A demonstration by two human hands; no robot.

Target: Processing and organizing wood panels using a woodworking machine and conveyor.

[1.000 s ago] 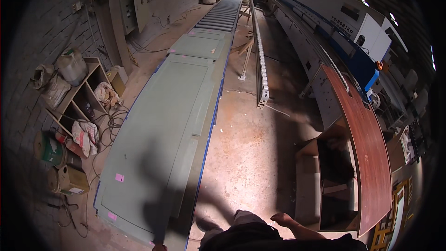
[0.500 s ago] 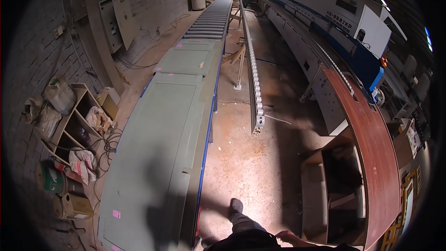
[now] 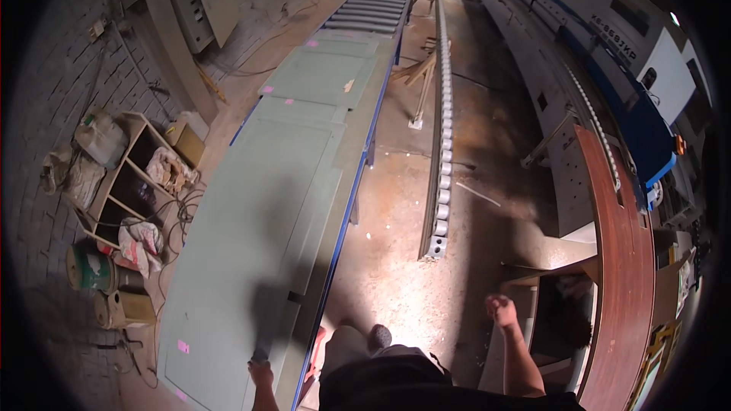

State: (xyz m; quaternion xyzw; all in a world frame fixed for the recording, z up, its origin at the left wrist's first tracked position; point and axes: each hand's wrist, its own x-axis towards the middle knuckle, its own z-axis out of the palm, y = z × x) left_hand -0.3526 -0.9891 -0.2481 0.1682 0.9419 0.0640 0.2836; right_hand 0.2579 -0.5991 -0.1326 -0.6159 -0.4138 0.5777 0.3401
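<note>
Green panel point(image 3: 228, 259) lies flat, beneath and ahead of your left hand point(image 3: 260, 373), on the blue-edged bed point(image 3: 359, 137), probably so its length is evenly borne; something dark point(image 3: 260, 355) shows at that hand's fingertips, though whether they pinch it or sit spread, cannot tell; your right hand point(image 3: 501, 310), well apart beside the open cabinet point(image 3: 499, 358), looks loosely curled, nothing visible in it, perhaps for balance.

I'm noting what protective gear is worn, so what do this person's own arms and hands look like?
Both the left hand and the right hand look bare, with no gloves. The left forearm and right forearm show no sleeves. Dark clothing covers the torso; any rings are too small to tell.
</note>
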